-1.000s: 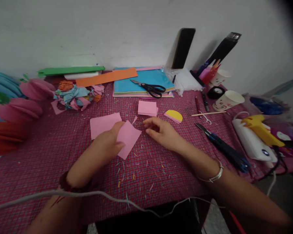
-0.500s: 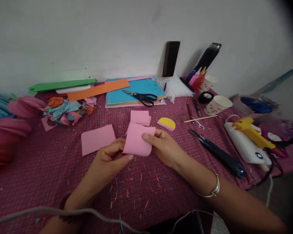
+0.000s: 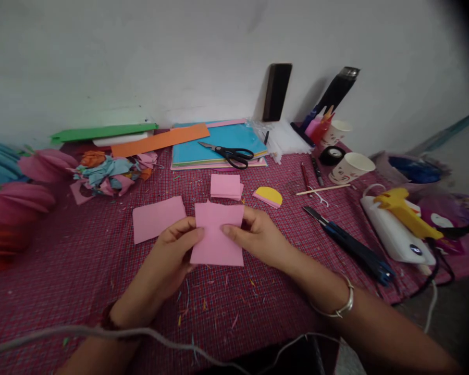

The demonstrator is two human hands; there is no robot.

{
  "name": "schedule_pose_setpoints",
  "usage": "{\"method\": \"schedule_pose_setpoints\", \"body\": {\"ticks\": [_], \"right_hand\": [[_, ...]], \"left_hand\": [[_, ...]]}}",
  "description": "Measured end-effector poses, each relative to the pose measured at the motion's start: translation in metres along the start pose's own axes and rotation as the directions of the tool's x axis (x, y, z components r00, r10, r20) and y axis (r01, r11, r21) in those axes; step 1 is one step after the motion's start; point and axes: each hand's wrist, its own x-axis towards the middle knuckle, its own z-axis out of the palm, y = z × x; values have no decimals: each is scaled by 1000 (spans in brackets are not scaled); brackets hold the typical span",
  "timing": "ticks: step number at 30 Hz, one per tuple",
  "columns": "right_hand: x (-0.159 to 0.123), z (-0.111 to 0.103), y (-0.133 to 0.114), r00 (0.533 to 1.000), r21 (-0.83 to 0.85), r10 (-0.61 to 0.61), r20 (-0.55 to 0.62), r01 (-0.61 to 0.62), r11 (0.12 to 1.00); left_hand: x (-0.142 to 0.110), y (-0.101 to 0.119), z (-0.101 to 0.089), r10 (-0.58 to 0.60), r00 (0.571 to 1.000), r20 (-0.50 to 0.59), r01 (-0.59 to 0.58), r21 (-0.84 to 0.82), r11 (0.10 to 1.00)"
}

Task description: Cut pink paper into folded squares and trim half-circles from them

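Between both hands I hold a pink paper piece [image 3: 218, 247], nearly flat and facing me above the table. My left hand [image 3: 175, 245] pinches its left edge, thumb on the front. At the right edge my right hand [image 3: 260, 237] grips it, thumb pressed on the front and fingers behind. Just beyond lies a small stack of folded pink paper [image 3: 225, 185]. A larger pink paper stack [image 3: 156, 220] rests behind my left hand. To the right of the small stack sits a yellow and pink half-round paper [image 3: 268, 197].
Scissors [image 3: 234, 155] lie on coloured paper sheets [image 3: 187, 151] at the back. Crumpled scraps [image 3: 109, 174] and paper pompoms [image 3: 27, 200] are left. Rightward are a utility knife [image 3: 352, 247], a yellow glue gun [image 3: 408, 213], and a paper cup [image 3: 350, 169]. A white cord [image 3: 148, 333] crosses the front.
The pink paper, curled at its lower edge before, is now flattened and upright. My left hand has closed onto its left edge, thumb now on the front. The right hand keeps its grip.
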Motion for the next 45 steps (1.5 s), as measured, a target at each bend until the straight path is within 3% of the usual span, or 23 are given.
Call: {"method": "schedule_pose_setpoints", "body": {"ticks": [4,7,10,12,13,14,16,19,22,24,31,34,37,39,41,45], "right_hand": [[4,-1,6,991,226,131,36,-136,965],[5,-2,7,961,375,255,105,-276,885],[4,-3,6,923,425,337,183,-384,820],[4,-4,5,909,416,352,225,-416,808],[4,-5,5,905,395,349,244,-422,816],[4,-6,5,905,372,337,261,-416,830],[4,-8,6,921,350,283,266,-366,862],[3,-8,4,955,370,202,215,-271,888],[1,-5,3,968,303,192,160,-234,924],[1,-1,3,973,221,195,126,-220,950],[4,6,8,978,92,205,44,-209,974],[4,7,8,986,52,165,20,-165,985],[4,6,9,995,-4,96,4,-96,995],[3,5,9,999,-39,41,5,-41,998],[2,5,9,1000,-76,-17,7,17,997],[0,5,8,991,-123,-130,10,131,984]], "left_hand": [[-1,4,1,14,993,118,-12,-23,1000],[-6,1,1,234,965,120,-251,157,955],[-12,0,0,541,831,132,-544,402,737],[-15,1,-2,616,752,235,-636,506,583],[-16,2,-3,612,741,275,-645,545,536],[-16,3,-4,597,753,278,-627,579,521],[-14,4,-4,566,807,167,-540,596,595],[-8,2,-2,499,861,-100,-427,392,815],[-1,0,1,431,885,-179,-395,205,896],[0,-3,1,411,895,-174,-375,206,904],[-5,-8,7,424,899,-110,-338,441,832],[-4,-7,9,436,887,-156,-369,329,869],[-1,-7,6,325,933,-155,-300,163,940],[0,-8,3,265,959,-103,-242,193,951],[-3,-8,1,288,956,-62,-256,313,915],[-11,-3,2,446,895,-22,-357,564,745]]}}
